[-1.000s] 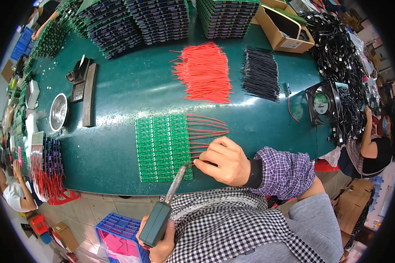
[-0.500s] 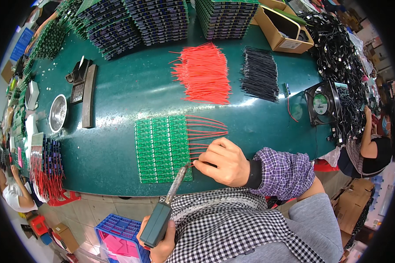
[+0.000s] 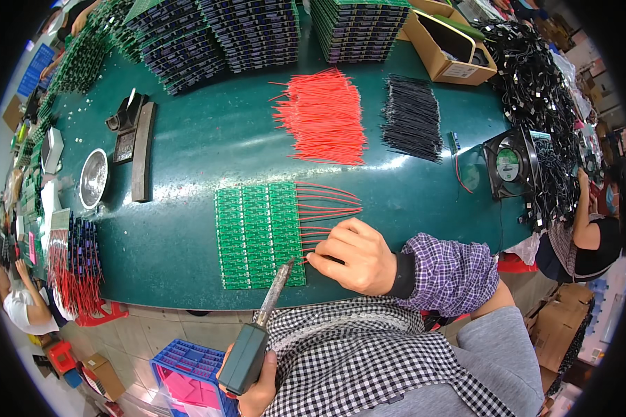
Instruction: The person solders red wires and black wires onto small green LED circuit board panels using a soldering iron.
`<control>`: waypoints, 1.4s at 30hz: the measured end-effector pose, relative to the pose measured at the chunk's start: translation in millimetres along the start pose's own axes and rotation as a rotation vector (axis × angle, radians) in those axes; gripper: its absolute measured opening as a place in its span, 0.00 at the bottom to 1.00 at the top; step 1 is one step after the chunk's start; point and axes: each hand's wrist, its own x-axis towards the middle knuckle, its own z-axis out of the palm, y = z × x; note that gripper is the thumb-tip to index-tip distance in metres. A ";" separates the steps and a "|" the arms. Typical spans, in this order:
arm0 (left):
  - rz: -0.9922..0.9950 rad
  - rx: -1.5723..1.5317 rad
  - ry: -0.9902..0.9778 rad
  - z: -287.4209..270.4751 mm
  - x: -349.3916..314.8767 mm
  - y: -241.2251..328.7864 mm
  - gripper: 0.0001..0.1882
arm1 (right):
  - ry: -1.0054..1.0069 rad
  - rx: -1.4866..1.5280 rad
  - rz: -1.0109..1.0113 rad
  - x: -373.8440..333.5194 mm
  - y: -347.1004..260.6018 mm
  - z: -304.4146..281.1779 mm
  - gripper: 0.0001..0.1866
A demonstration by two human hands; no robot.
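A green panel of small circuit boards (image 3: 257,226) lies on the table in front of me, with several red wires (image 3: 330,197) sticking out from its right edge. My left hand (image 3: 261,390), low in the view, is wrapped round the dark green handle of a soldering iron (image 3: 245,356). The iron slants up to the right, its tip over the panel's lower right part. At that same edge my right hand (image 3: 358,257) is closed in a pinch on a red wire (image 3: 302,260), whose other end the fingers hide.
Beyond the panel lie a pile of red wires (image 3: 323,118) and a pile of black wires (image 3: 412,118). Tall stacks of circuit boards (image 3: 250,35) stand at the back. A metal bowl (image 3: 94,178) and a dark bar (image 3: 142,153) are to the left, a fan (image 3: 509,165) to the right.
The soldering iron's tip has shifted slightly left, away from the right fingertips and onto the panel. The panel has moved very slightly to the right. My right hand keeps its place and pinch.
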 end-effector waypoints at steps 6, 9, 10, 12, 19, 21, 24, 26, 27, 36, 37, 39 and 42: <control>0.079 -0.082 0.134 13.6 -11.6 -3.7 0.22 | 0.002 0.004 -0.004 0.9 -0.6 -0.1 0.13; -0.008 -0.132 0.134 10.2 -11.0 -11.5 0.22 | 0.002 0.004 -0.001 0.5 -0.6 -0.3 0.14; -0.091 -0.191 0.116 8.4 -9.8 -13.1 0.22 | 0.002 0.003 0.002 0.4 -0.6 -0.4 0.14; 0.004 -0.099 0.014 1.8 3.5 14.5 0.20 | 0.009 0.001 0.001 0.2 -1.2 1.3 0.14; -0.090 -0.044 0.027 1.0 -5.2 9.3 0.21 | -0.007 -0.017 0.004 -0.9 -2.1 -1.0 0.11; -0.058 -0.088 0.062 5.7 -7.1 2.2 0.20 | -0.011 -0.017 0.002 -0.1 -2.8 -1.2 0.11; -0.003 -0.125 0.078 8.9 -5.6 1.9 0.19 | -0.017 0.000 0.003 -0.8 -2.5 -1.7 0.13; 0.019 -0.119 0.061 9.0 1.7 16.5 0.19 | -0.021 0.018 0.004 -1.1 -2.0 -1.5 0.15; -0.024 -0.101 -0.021 5.2 8.7 37.5 0.18 | -0.024 0.018 0.002 -1.0 -2.0 -1.6 0.15; 0.108 0.019 -0.119 4.4 15.4 45.7 0.17 | -0.030 0.032 -0.005 -0.3 -1.7 -1.3 0.15; 0.114 0.031 -0.125 3.8 16.0 47.7 0.17 | -0.033 0.036 -0.007 -0.4 -1.5 -1.3 0.15; 0.055 0.008 -0.113 3.2 16.0 52.4 0.17 | -0.035 0.034 -0.008 -0.1 -1.6 -1.4 0.15; 0.013 0.006 -0.105 1.8 16.3 55.6 0.17 | -0.038 0.033 -0.010 -0.5 -1.4 -1.6 0.15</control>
